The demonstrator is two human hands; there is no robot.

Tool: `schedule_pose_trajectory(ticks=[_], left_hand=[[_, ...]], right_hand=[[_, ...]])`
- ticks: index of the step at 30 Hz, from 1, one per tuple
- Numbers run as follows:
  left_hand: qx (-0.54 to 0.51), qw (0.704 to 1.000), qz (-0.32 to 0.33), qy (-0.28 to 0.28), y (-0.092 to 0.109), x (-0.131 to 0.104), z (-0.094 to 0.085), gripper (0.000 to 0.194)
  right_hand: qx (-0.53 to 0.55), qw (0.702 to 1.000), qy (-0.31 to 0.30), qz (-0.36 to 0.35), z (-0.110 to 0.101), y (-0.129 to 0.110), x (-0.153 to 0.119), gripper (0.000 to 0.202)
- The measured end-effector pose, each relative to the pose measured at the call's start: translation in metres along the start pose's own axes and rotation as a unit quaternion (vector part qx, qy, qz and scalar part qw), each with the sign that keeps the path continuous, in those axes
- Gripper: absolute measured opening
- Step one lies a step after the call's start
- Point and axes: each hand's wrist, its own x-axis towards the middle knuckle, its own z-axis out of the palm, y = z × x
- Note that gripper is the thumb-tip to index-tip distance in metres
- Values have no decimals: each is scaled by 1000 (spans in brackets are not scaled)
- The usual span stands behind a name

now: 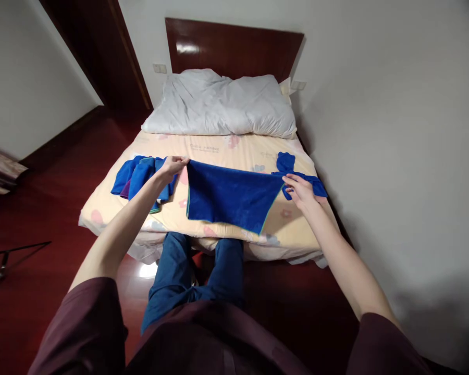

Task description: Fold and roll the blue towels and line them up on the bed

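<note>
A blue towel (230, 195) with green-edged sides is stretched between my hands above the near part of the bed. My left hand (174, 165) pinches its upper left corner. At the upper right corner my right hand (299, 188) grips the cloth between thumb and fingers, the other fingers partly spread. Left of the towel, partly behind my left forearm, lies a heap of folded blue cloths (140, 174) with a purple piece among them. Crumpled blue cloth (286, 162) lies on the bed beyond my right hand, which covers part of it.
The bed (214, 145) has a cream printed sheet, with a grey-white quilt (222, 104) bunched before the dark wooden headboard (234, 44). A wall (394, 130) stands close on the right. A black stand-like object (3, 265) is on the red floor (42, 224) at left.
</note>
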Motion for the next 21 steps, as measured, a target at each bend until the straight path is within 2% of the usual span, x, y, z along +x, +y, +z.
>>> schedule_pose_trajectory(ticks=[3, 5, 7, 9, 11, 12, 14, 16, 18, 21], left_hand=[[19, 999, 50, -1, 5, 26, 0, 32], [38, 991, 127, 17, 2, 33, -4, 32], [71, 978, 195, 32, -13, 30, -11, 34], [96, 969, 224, 36, -43, 17, -15, 35], [112, 973, 200, 28, -86, -8, -17, 36], [130, 978, 163, 26, -111, -23, -16, 35], [173, 984, 48, 19, -161, -58, -12, 31], [203, 976, -78, 3, -204, -91, -6, 27], [216, 968, -122, -22, -234, -116, 0, 26], [232, 961, -141, -47, -257, -128, 4, 29]], right_hand=[[10, 997, 22, -76, 17, 6, 26, 45], [13, 991, 31, -132, 21, 14, 33, 46], [-1, 985, 35, -171, 21, 29, 33, 44], [-34, 983, 31, -176, 17, 55, 25, 39], [-76, 986, 16, -146, 10, 92, 9, 34], [-96, 988, 6, -121, 5, 114, -1, 31], [-133, 989, -12, -65, -4, 160, -27, 27], [-160, 987, -24, -10, -12, 204, -53, 27], [-179, 982, -52, 41, -17, 238, -75, 29], [-184, 978, -50, 81, -16, 265, -89, 37]])
